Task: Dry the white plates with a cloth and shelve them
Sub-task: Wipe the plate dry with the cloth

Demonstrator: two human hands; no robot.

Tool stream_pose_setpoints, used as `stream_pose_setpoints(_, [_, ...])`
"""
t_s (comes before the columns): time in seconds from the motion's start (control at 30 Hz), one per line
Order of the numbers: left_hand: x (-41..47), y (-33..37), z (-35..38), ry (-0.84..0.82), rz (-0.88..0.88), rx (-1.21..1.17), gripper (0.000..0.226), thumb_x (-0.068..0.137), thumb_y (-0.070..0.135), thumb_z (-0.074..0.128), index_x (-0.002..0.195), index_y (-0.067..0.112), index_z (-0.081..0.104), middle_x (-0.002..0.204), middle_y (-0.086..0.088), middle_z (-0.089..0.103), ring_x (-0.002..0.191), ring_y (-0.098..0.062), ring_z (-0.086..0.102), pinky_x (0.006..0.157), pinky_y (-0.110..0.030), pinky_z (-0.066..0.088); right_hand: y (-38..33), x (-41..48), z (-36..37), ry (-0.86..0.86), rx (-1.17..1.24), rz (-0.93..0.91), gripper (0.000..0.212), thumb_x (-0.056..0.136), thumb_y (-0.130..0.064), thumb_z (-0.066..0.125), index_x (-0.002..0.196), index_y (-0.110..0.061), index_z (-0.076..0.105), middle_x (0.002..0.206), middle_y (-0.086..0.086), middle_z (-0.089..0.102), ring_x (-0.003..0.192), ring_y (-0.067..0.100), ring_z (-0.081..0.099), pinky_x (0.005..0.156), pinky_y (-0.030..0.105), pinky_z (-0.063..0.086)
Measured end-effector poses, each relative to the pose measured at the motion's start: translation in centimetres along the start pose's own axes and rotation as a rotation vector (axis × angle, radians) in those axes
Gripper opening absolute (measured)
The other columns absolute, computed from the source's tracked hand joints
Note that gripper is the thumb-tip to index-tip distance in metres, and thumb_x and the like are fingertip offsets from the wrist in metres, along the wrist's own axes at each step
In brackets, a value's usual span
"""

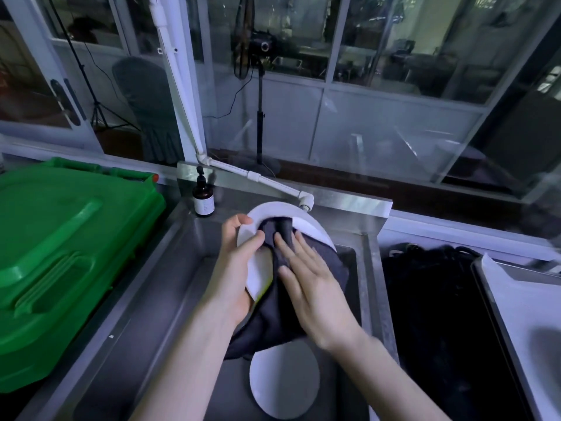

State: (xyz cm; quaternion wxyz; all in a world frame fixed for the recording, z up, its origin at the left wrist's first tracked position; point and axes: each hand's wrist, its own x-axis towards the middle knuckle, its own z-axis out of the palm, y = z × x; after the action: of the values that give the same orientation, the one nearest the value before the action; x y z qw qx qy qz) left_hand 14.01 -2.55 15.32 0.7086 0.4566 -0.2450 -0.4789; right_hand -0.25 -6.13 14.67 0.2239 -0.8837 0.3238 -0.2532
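Plate (pixel 277 210), white, tilted, held above the steel sink (pixel 170 314), its far rim just under the end of the white tap pipe (pixel 304 202).

My left hand (pixel 239 256) grips the plate's left rim: thumb on the face, fingers curled round the back edge.

My right hand (pixel 312 287) lies flat with its fingers straight and spread, pressing the dark grey cloth (pixel 273 323) against the plate's face. The cloth covers the plate's right half and hangs down past its near edge (a thin yellow-green edge shows near my left palm; I cannot tell what it belongs to).

Second plate (pixel 285 381), also white, lies flat on the sink floor directly below, partly under the hanging cloth.

Brown pump bottle (pixel 203 199) stands at the sink's back left corner. Green bin lid (pixel 60 253) to the left, black bag (pixel 440 314) to the right.
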Motion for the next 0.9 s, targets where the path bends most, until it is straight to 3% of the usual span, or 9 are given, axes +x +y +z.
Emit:
stream_pose_setpoints(0.13, [-0.2, -0.2, -0.1, 0.022, 0.074, -0.018, 0.020, 0.101, 0.012, 0.050, 0.102, 0.032, 0.055, 0.089, 0.021, 0.072, 0.084, 0.008, 0.067, 0.064, -0.013, 0.053, 0.5, 3.1, -1.4, 0.013, -0.080, 0.065, 0.049, 0.105, -0.030, 0.035, 0.153, -0.022, 0.026, 0.162, -0.002, 0.016, 0.151, 0.009, 0.003, 0.122, 0.036, 0.007])
stream_pose_setpoints(0.3, [-0.4, -0.3, -1.0, 0.033, 0.063, -0.220, 0.017, 0.095, 0.017, 0.059, 0.104, 0.032, 0.060, 0.107, 0.009, 0.073, 0.093, -0.011, 0.071, 0.068, -0.026, 0.058, 1.6, 1.3, -2.0, 0.030, -0.198, 0.086, 0.049, 0.105, -0.034, 0.030, 0.153, -0.024, 0.025, 0.162, -0.005, 0.014, 0.150, 0.007, -0.001, 0.123, 0.037, 0.005])
stream_pose_setpoints(0.4, [-0.5, -0.3, -1.6, 0.026, 0.068, -0.228, 0.037, 0.087, 0.019, 0.067, 0.122, 0.030, 0.060, 0.116, 0.008, 0.073, 0.100, -0.012, 0.072, 0.072, -0.025, 0.058, 1.1, -1.7, -0.9, 0.038, -0.193, 0.015, 0.048, 0.105, -0.038, 0.025, 0.150, -0.024, 0.034, 0.159, -0.005, 0.025, 0.151, 0.009, 0.008, 0.123, 0.040, 0.009])
stream_pose_setpoints(0.47, [-0.5, -0.3, -1.3, -0.021, 0.048, -0.215, 0.049, 0.089, 0.020, 0.061, 0.135, 0.035, 0.057, 0.124, 0.007, 0.072, 0.110, -0.012, 0.070, 0.077, -0.023, 0.058, 0.4, -2.7, 0.0, 0.008, -0.184, -0.067, 0.048, 0.104, -0.036, 0.025, 0.150, -0.024, 0.034, 0.159, -0.007, 0.027, 0.150, 0.010, 0.011, 0.122, 0.040, 0.010])
stream_pose_setpoints(0.57, [-0.7, -0.4, -0.5, -0.105, 0.012, -0.206, 0.047, 0.090, 0.017, 0.055, 0.133, 0.036, 0.061, 0.126, -0.002, 0.072, 0.115, -0.015, 0.068, 0.082, -0.022, 0.057, -0.3, -1.6, 0.2, -0.012, -0.174, -0.114, 0.049, 0.105, -0.036, 0.025, 0.153, -0.026, 0.025, 0.160, -0.007, 0.024, 0.151, 0.009, 0.008, 0.123, 0.038, 0.009])
stream_pose_setpoints(0.77, [-0.7, -0.2, -0.8, -0.099, 0.043, -0.301, 0.043, 0.087, 0.023, 0.064, 0.126, 0.039, 0.067, 0.131, 0.001, 0.069, 0.118, -0.017, 0.068, 0.084, -0.029, 0.059, 1.4, 3.2, -2.5, 0.077, -0.284, 0.071, 0.050, 0.105, -0.032, 0.034, 0.154, -0.027, 0.022, 0.162, -0.010, 0.008, 0.150, 0.006, -0.003, 0.123, 0.036, 0.003])
stream_pose_setpoints(0.9, [-0.4, 0.4, -1.5, -0.079, 0.077, -0.284, 0.048, 0.090, 0.026, 0.060, 0.136, 0.037, 0.058, 0.132, 0.008, 0.068, 0.115, -0.017, 0.069, 0.082, -0.031, 0.060, 2.5, 1.1, -2.2, 0.161, -0.144, 0.112, 0.050, 0.106, -0.028, 0.033, 0.153, -0.025, 0.018, 0.162, -0.009, 0.006, 0.151, 0.008, -0.003, 0.123, 0.036, 0.007])
